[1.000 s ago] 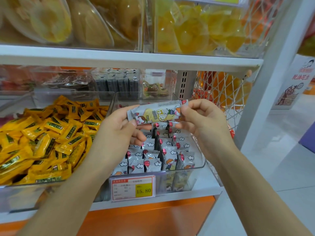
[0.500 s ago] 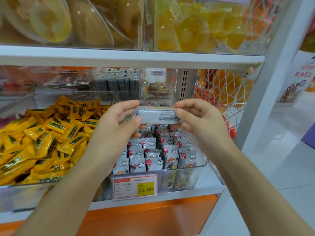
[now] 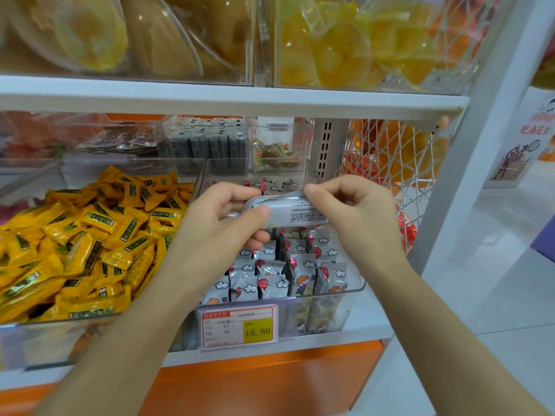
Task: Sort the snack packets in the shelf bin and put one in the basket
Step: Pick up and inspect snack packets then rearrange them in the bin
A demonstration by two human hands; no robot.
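Observation:
Both my hands hold one grey-white snack packet level above the clear shelf bin. My left hand pinches its left end and my right hand pinches its right end. The packet's plain back with small black print faces me. Below it, several matching packets with clouds and red balloons stand in rows inside the bin. No basket is in view.
A bin of yellow packets sits to the left. A price tag reading 15.80 hangs on the bin front. A white shelf board runs overhead, a white wire rack and a white post stand to the right.
The packet has been turned over between my hands: its printed front faced me a second ago, and its plain back shows in the latest frame. Both hands stayed at about the same place.

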